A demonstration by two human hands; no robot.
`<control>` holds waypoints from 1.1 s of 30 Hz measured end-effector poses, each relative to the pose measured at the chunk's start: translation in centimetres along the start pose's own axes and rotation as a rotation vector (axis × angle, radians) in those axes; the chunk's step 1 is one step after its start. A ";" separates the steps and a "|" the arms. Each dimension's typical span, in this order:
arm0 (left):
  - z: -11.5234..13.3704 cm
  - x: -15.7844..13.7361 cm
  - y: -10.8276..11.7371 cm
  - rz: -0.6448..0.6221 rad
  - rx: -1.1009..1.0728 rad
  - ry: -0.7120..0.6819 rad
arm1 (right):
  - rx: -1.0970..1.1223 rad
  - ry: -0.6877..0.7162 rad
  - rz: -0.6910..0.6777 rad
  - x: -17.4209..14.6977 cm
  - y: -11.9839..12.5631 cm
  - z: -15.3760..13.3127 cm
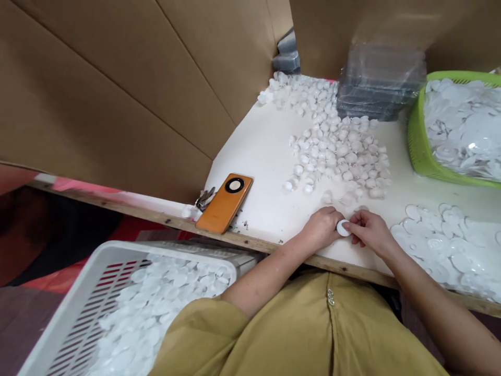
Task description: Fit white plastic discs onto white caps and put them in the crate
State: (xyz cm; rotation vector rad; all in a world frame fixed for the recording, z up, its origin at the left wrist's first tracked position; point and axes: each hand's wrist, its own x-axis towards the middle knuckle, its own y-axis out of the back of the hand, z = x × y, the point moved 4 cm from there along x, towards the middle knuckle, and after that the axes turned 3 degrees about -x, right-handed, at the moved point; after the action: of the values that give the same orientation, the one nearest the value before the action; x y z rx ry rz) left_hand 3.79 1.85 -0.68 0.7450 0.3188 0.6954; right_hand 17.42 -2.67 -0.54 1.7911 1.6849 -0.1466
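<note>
Head view, lower centre of frame: left hand point(321, 227) and right hand point(370, 230) meet at the bench point(266, 198) edge, fingers of both pinching one white disc point(343, 227).

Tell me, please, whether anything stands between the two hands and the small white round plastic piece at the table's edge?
Nothing visible: the left hand and right hand already pinch the small white round plastic piece between them.

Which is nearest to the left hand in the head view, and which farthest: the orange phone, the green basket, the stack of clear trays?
From the left hand:
1. Orange phone, to its left at the table's near edge.
2. Stack of clear trays, far side of the table, up and to the right.
3. Green basket, at the far right; not much beyond the trays.
</note>
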 end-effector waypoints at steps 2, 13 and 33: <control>0.1 0.0 0.6 -0.032 -0.012 -0.004 | -0.068 -0.005 -0.024 0.1 0.1 0.1; -0.2 1.6 2.4 -0.252 -0.087 0.110 | -0.081 -0.093 -0.135 0.3 0.1 -1.0; -5.8 -15.0 13.0 -0.079 -0.178 0.434 | -0.937 0.194 0.496 1.2 16.5 3.7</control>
State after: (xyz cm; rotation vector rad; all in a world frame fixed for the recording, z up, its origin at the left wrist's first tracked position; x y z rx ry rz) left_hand -16.09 1.48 4.90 0.4050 0.6689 0.7974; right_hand 34.11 -2.71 2.27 1.4174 1.0610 0.9055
